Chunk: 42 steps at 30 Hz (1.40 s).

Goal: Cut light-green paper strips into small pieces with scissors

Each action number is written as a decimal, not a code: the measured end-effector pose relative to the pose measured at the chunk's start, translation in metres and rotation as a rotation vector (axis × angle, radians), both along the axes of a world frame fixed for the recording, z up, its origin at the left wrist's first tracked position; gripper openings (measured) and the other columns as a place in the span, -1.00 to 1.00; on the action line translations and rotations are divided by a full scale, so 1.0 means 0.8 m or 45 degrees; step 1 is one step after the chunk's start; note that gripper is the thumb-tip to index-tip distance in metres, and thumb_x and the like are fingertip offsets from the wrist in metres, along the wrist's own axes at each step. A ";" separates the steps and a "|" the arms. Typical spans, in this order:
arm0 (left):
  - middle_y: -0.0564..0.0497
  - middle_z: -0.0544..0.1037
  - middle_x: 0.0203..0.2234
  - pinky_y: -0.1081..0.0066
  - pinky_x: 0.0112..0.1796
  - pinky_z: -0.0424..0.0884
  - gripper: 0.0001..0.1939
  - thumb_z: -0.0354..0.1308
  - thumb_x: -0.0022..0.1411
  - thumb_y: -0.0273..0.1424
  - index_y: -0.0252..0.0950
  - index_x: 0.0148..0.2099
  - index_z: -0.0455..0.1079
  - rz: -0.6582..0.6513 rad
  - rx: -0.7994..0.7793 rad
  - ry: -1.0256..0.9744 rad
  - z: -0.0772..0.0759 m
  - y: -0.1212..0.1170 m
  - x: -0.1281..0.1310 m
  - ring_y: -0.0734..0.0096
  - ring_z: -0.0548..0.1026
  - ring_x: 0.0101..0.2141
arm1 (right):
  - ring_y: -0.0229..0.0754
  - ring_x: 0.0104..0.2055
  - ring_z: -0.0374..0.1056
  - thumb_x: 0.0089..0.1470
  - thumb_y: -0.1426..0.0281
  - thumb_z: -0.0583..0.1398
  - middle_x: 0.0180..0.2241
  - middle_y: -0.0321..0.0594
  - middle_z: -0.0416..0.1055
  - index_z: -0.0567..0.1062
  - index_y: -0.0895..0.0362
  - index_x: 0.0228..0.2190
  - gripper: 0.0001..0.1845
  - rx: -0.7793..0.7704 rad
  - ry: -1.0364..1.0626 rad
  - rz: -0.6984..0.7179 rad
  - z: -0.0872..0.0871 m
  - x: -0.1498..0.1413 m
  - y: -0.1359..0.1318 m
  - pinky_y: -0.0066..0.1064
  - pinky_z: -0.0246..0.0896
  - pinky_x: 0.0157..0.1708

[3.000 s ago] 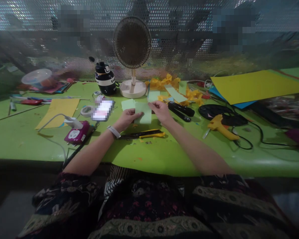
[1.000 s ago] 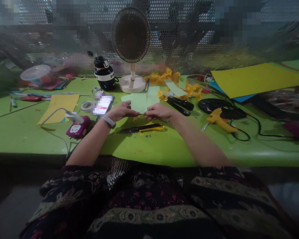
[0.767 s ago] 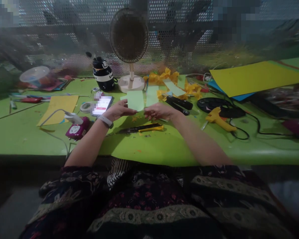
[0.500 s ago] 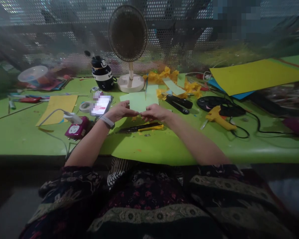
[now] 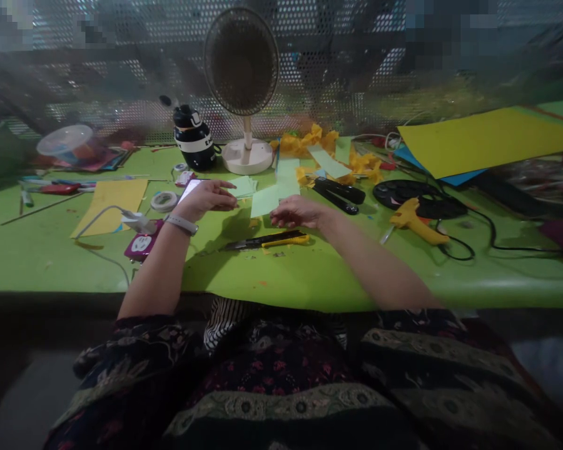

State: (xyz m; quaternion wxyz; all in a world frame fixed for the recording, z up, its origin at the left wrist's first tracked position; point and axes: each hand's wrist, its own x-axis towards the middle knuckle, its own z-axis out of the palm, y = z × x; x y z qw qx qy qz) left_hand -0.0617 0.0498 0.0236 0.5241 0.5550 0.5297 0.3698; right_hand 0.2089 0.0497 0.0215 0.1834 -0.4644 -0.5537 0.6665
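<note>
My right hand [image 5: 296,212] pinches a small pale green paper [image 5: 264,202] by its lower right corner. The paper is tilted, over other green sheets. To the left, my left hand [image 5: 211,197] hovers with its fingers apart and nothing in them. Just past its fingertips lie several small pale green paper pieces [image 5: 244,186]. A larger green sheet [image 5: 288,172] lies behind the held paper. Part of a lit phone [image 5: 190,187] shows behind my left hand. In front of both hands lie a yellow utility knife [image 5: 286,240] and a dark blade-like tool [image 5: 246,242].
A black stapler [image 5: 338,195] and a yellow glue gun [image 5: 415,222] with its cord are to the right. A fan [image 5: 246,156] and a black bottle [image 5: 194,140] stand behind. On the left are a tape roll [image 5: 164,200], a purple power adapter [image 5: 139,245] and orange paper [image 5: 117,200].
My left hand has let go of the green paper and moved left, over the phone. The paper has shifted slightly right and tilted, now with my right hand only.
</note>
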 end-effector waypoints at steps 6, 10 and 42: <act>-0.16 0.64 -0.06 0.02 0.18 0.36 -0.74 0.31 0.18 -0.38 -0.28 -0.06 0.57 -0.100 0.503 0.515 -0.019 -0.014 0.027 0.08 0.55 0.03 | -0.30 -0.50 0.36 0.14 0.36 0.36 -0.44 -0.10 0.57 0.51 0.18 -0.51 -0.76 0.379 -0.320 0.095 0.009 -0.005 -0.009 -0.48 0.18 -0.57; -0.16 0.42 0.28 0.03 0.33 0.11 -0.64 0.18 0.28 -0.38 -0.23 0.11 0.53 -0.376 0.591 0.791 -0.040 -0.020 0.034 0.03 0.28 0.32 | -0.15 -0.30 0.43 0.06 0.19 0.40 -0.27 -0.08 0.56 0.54 0.16 -0.35 -0.71 0.853 -0.587 0.313 0.030 0.006 -0.021 -0.34 0.27 -0.33; -0.18 0.03 0.47 -0.01 0.38 -0.24 -0.28 -0.11 0.44 -0.02 -0.23 0.50 0.03 -0.476 0.521 1.191 -0.069 -0.034 0.058 0.00 -0.13 0.47 | -0.01 -0.21 0.39 0.13 0.36 0.20 -0.22 -0.10 0.53 0.46 0.06 -0.22 -0.86 1.177 -1.188 0.622 0.030 0.124 -0.037 -0.31 0.08 -0.33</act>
